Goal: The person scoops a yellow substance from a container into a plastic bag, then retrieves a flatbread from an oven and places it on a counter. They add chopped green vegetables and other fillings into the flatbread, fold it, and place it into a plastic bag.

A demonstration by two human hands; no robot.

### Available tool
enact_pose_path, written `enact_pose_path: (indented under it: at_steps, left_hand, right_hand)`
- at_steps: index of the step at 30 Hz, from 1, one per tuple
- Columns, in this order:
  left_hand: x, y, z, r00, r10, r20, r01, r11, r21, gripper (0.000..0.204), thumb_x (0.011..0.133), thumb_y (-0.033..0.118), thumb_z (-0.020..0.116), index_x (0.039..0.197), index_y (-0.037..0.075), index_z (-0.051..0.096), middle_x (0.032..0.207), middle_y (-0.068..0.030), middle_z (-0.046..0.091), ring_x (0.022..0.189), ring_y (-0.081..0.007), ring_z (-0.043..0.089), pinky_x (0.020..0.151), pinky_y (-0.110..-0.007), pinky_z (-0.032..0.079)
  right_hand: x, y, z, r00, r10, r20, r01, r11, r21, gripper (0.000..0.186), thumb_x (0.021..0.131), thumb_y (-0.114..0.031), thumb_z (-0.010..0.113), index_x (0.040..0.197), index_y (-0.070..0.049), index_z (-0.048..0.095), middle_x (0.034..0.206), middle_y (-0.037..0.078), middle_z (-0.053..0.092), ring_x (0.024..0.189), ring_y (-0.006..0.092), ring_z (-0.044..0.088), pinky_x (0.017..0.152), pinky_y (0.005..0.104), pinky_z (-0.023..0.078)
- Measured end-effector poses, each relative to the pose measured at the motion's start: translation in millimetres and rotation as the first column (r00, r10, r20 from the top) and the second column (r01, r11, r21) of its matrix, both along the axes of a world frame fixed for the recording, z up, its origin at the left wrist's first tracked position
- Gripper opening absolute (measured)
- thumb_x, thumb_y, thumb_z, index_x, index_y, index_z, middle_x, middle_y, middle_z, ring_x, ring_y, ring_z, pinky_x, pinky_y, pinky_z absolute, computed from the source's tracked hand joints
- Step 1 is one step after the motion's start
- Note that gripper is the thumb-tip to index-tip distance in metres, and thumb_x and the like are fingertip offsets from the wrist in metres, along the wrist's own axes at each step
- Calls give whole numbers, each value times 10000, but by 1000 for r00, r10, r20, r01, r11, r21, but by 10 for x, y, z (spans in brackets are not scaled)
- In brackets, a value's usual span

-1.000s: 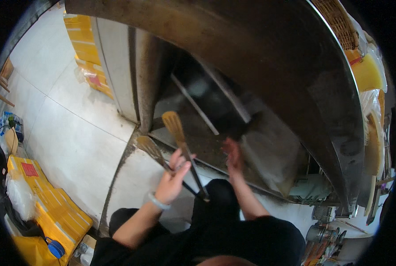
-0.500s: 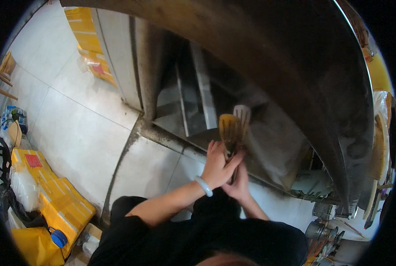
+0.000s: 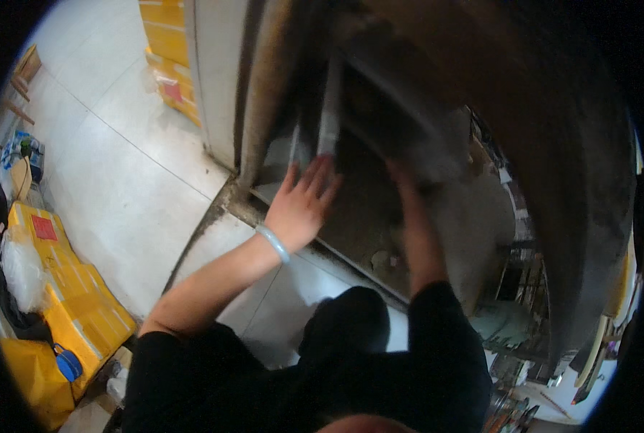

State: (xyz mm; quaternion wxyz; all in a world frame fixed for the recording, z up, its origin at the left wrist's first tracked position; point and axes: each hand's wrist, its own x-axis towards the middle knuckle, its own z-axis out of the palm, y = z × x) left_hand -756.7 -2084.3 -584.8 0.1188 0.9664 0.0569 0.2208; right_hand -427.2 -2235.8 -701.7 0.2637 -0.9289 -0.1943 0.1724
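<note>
My left hand [image 3: 304, 206], with a pale bangle [image 3: 273, 243] at its wrist, is open with fingers spread. Its fingertips are at the lower end of a pale upright strip [image 3: 330, 119] inside a dark cabinet [image 3: 361, 202]. My right hand [image 3: 402, 177] reaches deeper into the same space under the dark overhang. Shadow and motion smear hide its fingers, so whatever it may hold cannot be made out. The two slotted turners seen earlier do not show.
A large dark curved edge [image 3: 553, 130] hangs over the opening at the right. Yellow taped boxes [image 3: 84, 289] stand on the tiled floor [image 3: 141, 137] at left, beside a yellow bag with a blue cap [image 3: 68, 363]. Assorted utensils [image 3: 506, 404] crowd the lower right.
My hands have parted from the slotted turners they held together. The left moved left and forward, the right forward into the cabinet. My view has come closer to the opening.
</note>
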Motion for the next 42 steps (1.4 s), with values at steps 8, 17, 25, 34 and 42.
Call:
enact_pose_path:
  at_steps: [8,17,25,34,42]
  left_hand:
    - [-174,239,0,1000,4,9,-3,998,-56,478,713,156,532,1181,80,471,1336,-169,320,1254,-271,293,985,-487,264]
    - [-316,390,63,1000,-4,9,5,989,-146,463,708,178,548,1160,104,482,1349,-144,307,1192,-266,380,980,-477,267]
    - [-302,391,70,1000,-10,-16,7,988,-151,484,711,183,546,1182,107,463,1358,-139,293,1171,-275,402,977,-475,272]
    - [-283,392,54,1000,-6,-7,5,983,-185,488,707,168,543,1183,104,460,1358,-138,292,1172,-283,399,972,-479,279]
    - [-278,374,37,998,-25,-65,16,990,-141,562,683,213,585,1215,114,433,1374,-151,256,1190,-295,374,969,-486,279]
  right_hand:
    - [708,37,-384,876,225,426,38,849,-528,518,755,-294,585,1196,-64,439,1176,147,469,1050,271,473,817,377,425]
    - [868,-289,-661,820,318,476,-100,898,-428,406,783,-214,541,1154,-61,483,1115,125,522,1016,252,492,826,344,417]
    - [1087,-174,-817,920,174,352,-129,981,-148,456,832,-297,482,1229,-81,420,1203,129,468,1077,282,465,887,385,391]
    - [895,348,-429,790,404,460,-95,823,-560,444,825,-302,493,1209,-83,445,1189,138,479,1062,285,477,879,389,398]
    - [994,362,-172,723,509,467,-124,761,-637,434,819,-306,503,1191,-85,467,1177,145,489,1049,288,487,873,394,403]
